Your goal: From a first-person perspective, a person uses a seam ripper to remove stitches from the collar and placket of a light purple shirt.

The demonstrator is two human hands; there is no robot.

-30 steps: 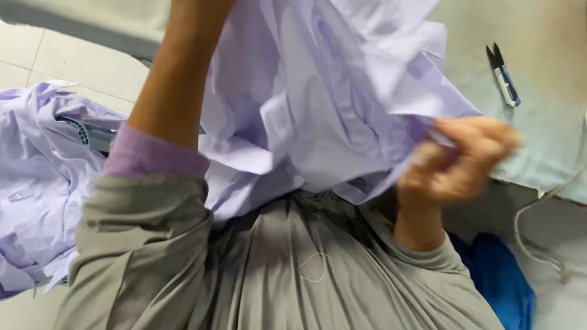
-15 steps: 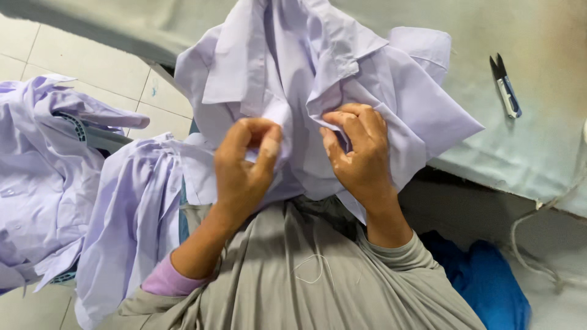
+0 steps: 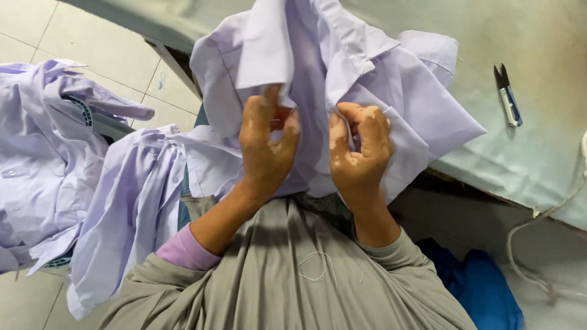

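A pale lilac shirt point(image 3: 342, 67) lies bunched over the edge of a table covered in light green cloth point(image 3: 538, 153), hanging down toward my lap. My left hand point(image 3: 266, 146) pinches a fold of the shirt between thumb and fingers. Close beside it, my right hand point(image 3: 361, 150) grips the neighbouring fold, knuckles toward the camera. The two hands are a few centimetres apart, both shut on the fabric. One sleeve of the shirt point(image 3: 134, 214) drapes down to my left.
Small blue-handled thread snips point(image 3: 507, 95) lie on the table at the right. A pile of similar lilac shirts point(image 3: 43, 153) sits at the left over a tiled floor. A white cord point(image 3: 550, 214) hangs off the table edge; blue cloth point(image 3: 483, 287) lies below.
My left arm came down from its raised position and both hands met at the middle of the shirt. They have since shifted slightly up along the fabric.
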